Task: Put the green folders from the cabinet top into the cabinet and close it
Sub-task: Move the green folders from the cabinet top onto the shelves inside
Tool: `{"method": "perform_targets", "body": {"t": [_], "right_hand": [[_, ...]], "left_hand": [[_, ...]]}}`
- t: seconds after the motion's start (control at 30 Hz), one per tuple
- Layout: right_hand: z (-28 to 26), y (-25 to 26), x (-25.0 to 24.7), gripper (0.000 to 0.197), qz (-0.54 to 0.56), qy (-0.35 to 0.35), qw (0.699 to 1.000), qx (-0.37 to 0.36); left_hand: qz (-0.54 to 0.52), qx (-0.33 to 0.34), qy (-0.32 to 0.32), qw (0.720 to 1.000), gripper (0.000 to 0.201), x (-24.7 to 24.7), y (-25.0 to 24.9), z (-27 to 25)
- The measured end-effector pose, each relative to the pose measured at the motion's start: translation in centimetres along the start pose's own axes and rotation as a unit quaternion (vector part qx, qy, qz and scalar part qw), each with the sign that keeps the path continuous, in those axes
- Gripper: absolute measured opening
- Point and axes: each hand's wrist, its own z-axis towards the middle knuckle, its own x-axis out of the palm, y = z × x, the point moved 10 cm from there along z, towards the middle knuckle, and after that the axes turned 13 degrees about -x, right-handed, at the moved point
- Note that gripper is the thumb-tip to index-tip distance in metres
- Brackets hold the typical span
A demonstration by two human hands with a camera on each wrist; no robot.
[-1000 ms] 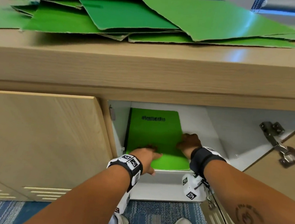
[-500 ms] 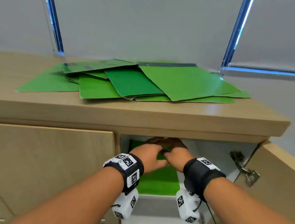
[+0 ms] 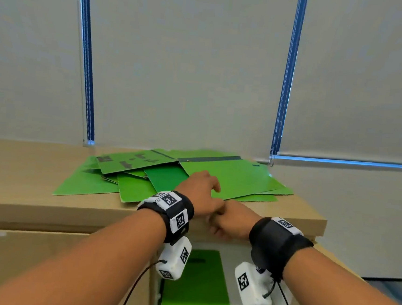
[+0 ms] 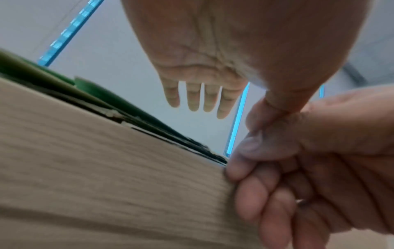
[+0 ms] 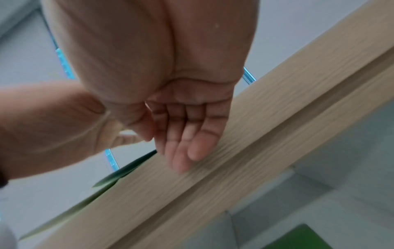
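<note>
Several green folders lie in a loose overlapping pile on the wooden cabinet top. My left hand hovers just over the pile's front, fingers straight and empty. My right hand is lower, at the top's front edge, its fingers loosely bent and holding nothing. The two hands touch at the thumbs. One green folder lies flat inside the open right compartment, also seen in the right wrist view.
The left cabinet door is closed. Grey window blinds with blue side strips rise straight behind the pile. The cabinet top's right corner juts out beside my right wrist.
Both hands have come out of the compartment and risen to the cabinet top, leaving the folder inside. My view has lifted from the compartment to the pile.
</note>
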Motion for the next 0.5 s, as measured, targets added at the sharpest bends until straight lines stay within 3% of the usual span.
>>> {"method": "perform_targets", "body": {"t": [0.07,0.2,0.27,0.33,0.43,0.5], "right_hand": [[0.3,0.4,-1.4,0.021,0.04,-0.048,0.998,0.013],[0.3,-1.4,-3.9,0.013,0.102,-0.148,0.982,0.054],[0.1,-2.7,-4.7,0.01,0.155,-0.187,0.966,0.082],[0.0,-3.8,-5.3,0.005,0.205,-0.214,0.948,0.116],[-0.4,-5.1,-5.8,0.027,0.2,-0.219,0.94,0.167],[-0.9,-5.4,-5.8,0.051,0.167,-0.181,0.949,0.198]], "left_hand": [[0.036,-0.036,0.043,0.998,0.067,1.0,0.6,1.6],[0.09,-0.077,0.136,0.984,0.072,3.7,1.4,3.0],[0.135,-0.071,0.144,0.978,0.075,4.6,1.6,2.9],[0.199,-0.045,0.114,0.972,0.08,4.5,1.8,2.8],[0.267,0.013,0.102,0.958,0.086,4.4,1.7,2.1],[0.254,0.026,0.073,0.964,0.069,3.6,1.5,1.8]]}}
